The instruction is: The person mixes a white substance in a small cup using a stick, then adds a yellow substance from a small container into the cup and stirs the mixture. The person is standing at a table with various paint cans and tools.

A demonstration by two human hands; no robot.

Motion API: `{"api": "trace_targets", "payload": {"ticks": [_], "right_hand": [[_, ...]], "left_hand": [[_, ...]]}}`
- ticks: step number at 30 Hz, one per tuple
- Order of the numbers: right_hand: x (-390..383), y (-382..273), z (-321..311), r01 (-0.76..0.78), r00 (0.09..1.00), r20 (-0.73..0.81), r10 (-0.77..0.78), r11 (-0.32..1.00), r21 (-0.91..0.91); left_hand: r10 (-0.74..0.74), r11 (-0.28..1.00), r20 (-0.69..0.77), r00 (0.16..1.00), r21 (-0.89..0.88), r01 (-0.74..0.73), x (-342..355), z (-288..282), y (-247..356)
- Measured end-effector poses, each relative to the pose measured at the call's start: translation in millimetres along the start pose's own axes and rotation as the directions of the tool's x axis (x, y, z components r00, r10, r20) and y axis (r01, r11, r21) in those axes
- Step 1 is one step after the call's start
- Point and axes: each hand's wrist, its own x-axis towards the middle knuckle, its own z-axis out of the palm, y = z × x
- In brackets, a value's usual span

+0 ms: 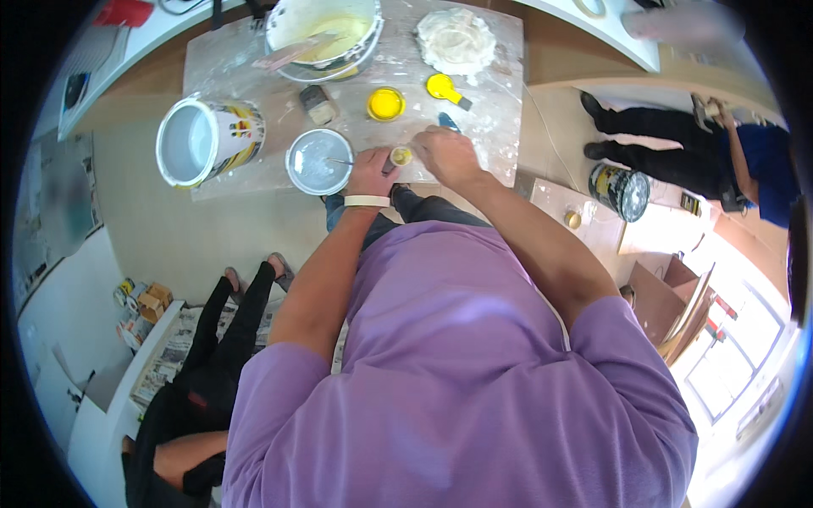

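Observation:
My left hand (370,175), with a pale band at its wrist, is closed around a small jar (401,157) with yellow stuff inside. Just right of the jar is my right hand (449,157), its fingers bent together; what they hold, if anything, is hidden. A blue flat piece (449,123) shows beyond its fingers. A bowl-like tub (296,159) of whitish liquid, a thin rod resting in it, stands left of my left hand. Ahead sit an open tin of yellow paint (386,103), a yellow disc with a dark handle-like strip (440,86), and a grey block (318,106).
The paint-stained board (229,51) carries a large bucket (373,68) with a paddle across it, a white lump (456,41), and an open white bucket (222,135) at left. A dark bucket (631,195) stands on the right. Two people (762,161) (212,364) are nearby.

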Motion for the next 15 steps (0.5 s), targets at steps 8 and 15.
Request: {"api": "trace_targets", "payload": {"ticks": [8,15], "right_hand": [[4.5,16.4,18.3,0.086,0.995,-0.055,-0.088,0.996,-0.036],[20.0,-9.1,-2.0,0.161,0.981,0.124,-0.152,0.984,-0.072]], "left_hand": [[0.045,0.997,-0.115,0.992,-0.060,-0.052,-4.1,23.4,-20.0],[-0.071,0.995,-0.126,0.990,0.068,0.080,-17.7,35.3,-19.7]]}}
